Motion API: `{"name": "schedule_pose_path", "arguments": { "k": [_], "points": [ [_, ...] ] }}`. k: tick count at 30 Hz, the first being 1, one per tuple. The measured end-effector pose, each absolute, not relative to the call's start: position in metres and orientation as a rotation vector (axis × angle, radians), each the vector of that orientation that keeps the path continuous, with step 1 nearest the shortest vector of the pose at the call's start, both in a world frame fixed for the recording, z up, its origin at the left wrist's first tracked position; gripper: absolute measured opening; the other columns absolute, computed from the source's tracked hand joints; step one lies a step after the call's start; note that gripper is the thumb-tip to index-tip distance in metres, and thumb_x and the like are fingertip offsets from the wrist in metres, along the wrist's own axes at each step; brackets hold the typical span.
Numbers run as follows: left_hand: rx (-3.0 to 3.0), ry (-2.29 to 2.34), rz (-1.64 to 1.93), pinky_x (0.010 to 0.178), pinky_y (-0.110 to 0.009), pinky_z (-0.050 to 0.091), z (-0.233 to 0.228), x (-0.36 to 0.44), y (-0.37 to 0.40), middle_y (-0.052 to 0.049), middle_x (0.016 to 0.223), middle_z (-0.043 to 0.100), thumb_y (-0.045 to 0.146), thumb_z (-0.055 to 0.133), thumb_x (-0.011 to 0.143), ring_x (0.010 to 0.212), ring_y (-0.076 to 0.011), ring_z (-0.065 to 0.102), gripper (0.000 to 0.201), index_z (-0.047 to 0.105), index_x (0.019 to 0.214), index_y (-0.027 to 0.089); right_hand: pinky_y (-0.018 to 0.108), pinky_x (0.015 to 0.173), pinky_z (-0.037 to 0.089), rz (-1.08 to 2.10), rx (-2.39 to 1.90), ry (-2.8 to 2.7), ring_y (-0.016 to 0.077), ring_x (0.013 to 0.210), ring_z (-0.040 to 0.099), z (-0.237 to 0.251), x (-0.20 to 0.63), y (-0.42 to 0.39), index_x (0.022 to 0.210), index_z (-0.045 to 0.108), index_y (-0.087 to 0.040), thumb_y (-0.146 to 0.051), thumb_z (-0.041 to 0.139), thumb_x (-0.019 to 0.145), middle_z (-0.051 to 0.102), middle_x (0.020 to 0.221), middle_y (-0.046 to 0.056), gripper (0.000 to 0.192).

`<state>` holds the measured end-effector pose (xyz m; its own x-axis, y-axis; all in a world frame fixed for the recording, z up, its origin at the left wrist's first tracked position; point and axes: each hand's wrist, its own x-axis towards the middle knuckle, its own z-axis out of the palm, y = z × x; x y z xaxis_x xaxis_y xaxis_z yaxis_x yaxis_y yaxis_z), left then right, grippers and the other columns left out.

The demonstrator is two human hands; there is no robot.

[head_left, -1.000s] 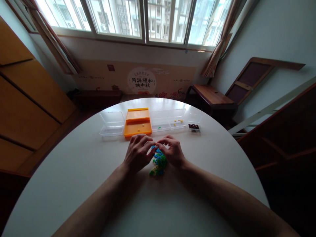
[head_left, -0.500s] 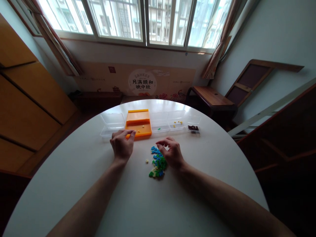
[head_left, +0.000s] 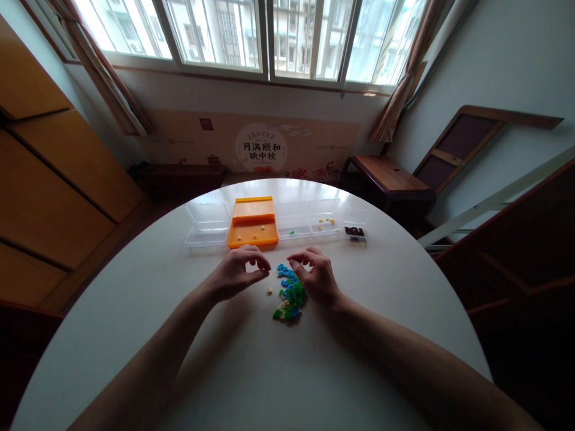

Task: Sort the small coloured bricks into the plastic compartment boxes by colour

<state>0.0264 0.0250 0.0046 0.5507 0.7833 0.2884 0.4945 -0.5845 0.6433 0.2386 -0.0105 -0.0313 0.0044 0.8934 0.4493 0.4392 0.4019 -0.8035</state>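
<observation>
A small flat brick model (head_left: 290, 293) lies on the round white table (head_left: 135, 311), built of tiny blocks: blue at its far end, green through the middle, and a patch of pale yellow with green at the near end. Its outline is ragged and narrow, running away from the person. The right hand (head_left: 317, 276) rests just right of the model, touching its blue end, fingers curled loosely downward; whether they pinch a piece cannot be told. The left hand (head_left: 238, 275) hovers just left of the model, thumb and forefinger drawn together as if pinching, though any piece between them is too small to see. 1 loose pale yellow block (head_left: 269, 291) sits on the table between the left hand and the model, apart from both.

Beyond the model, an orange tray (head_left: 251, 224) holds a few yellow bits. A clear box (head_left: 206, 224) stands left of the tray; 2 more clear boxes (head_left: 309, 218) and a small box of dark pieces (head_left: 354, 230) stand to its right.
</observation>
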Motion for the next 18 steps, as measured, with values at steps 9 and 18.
{"name": "schedule_pose_path", "arguments": {
  "k": [9,18],
  "points": [
    [2.284,1.168,0.707,0.064,-0.025,0.044,0.008,0.016,0.026,0.000,0.074,0.065,0.013,0.052,0.069,0.071,-0.0134,0.054,0.016,0.066,0.072,0.019,0.036,0.085,0.038,0.293,-1.057,-2.270,0.0202,0.091,0.052,-0.029,0.227,-0.025,0.091,0.074,-0.023,-0.030,0.067,0.082,0.066,0.092,0.005,0.013],
    [2.300,1.186,0.956,0.066,-0.026,0.046,-0.007,0.022,0.022,-0.002,0.076,0.062,0.016,0.053,0.076,0.073,-0.0142,0.054,0.012,0.064,0.074,0.018,0.034,0.080,0.035,0.255,-1.069,-2.364,0.0192,0.087,0.050,-0.029,0.218,-0.024,0.080,0.071,-0.022,-0.023,0.062,0.086,0.065,0.089,0.004,0.010]
  ]
}}
